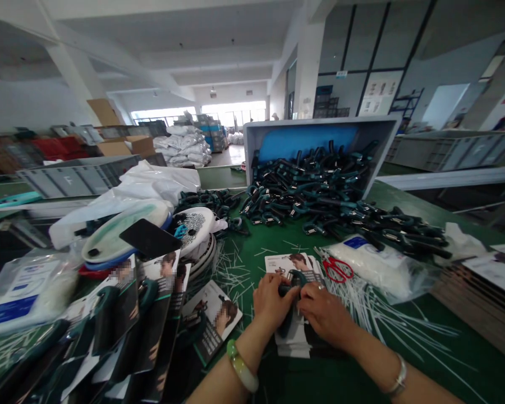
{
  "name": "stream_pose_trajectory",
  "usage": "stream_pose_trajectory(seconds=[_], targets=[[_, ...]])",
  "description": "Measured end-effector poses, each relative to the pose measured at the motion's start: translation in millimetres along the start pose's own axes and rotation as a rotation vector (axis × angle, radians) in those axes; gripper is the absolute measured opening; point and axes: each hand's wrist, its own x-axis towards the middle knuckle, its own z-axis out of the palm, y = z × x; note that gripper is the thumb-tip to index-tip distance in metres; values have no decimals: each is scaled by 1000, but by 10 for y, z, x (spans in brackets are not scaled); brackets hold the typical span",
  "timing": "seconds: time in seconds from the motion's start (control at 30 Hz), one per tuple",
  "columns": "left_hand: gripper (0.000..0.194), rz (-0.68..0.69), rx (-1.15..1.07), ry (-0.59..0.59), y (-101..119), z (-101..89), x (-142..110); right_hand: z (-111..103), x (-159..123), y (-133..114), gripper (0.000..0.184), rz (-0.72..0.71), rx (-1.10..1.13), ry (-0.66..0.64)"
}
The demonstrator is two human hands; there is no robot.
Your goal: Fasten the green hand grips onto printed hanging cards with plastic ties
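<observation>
A green workbench (446, 359) holds clamps (387, 230) and white cable ties (231, 269).

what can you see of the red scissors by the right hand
The red scissors have a grip of two open finger loops, plastic by the look of it, and slim metal blades pointing up and to the left. They lie flat on the left end of a clear bag of white plastic strips. The person's right hand is just nearer the camera and does not touch them. Whether the blades are fully closed is too small to tell.

White sacks (180, 145) piled beyond a grey plastic crate (76, 178).
</observation>
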Motion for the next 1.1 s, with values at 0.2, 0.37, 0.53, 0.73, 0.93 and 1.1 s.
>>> stream_pose_trajectory(seconds=[0.2,0.37,0.53,0.73,0.93,1.1], targets=[[22,-5,50,-78,90,-61,44,60,-36,62,21,-16,222,116],[21,21,120,-60,172,-32,20,17,-12,53,24,-92,137,9],[19,23,157,-35,200,-26,-1,-113,38,26,18,-55,-31,-156],[28,108,-47,392,-53,-221,-168,-210,-138,-17,20,-51,89,-133],[45,-251,-637,195,-487,-121,-435,-112,-128,-121,19,-27,80,-14],[19,-181,-715,93,-422,-25,-475,-27,-31,-268,19,29,180,76]])
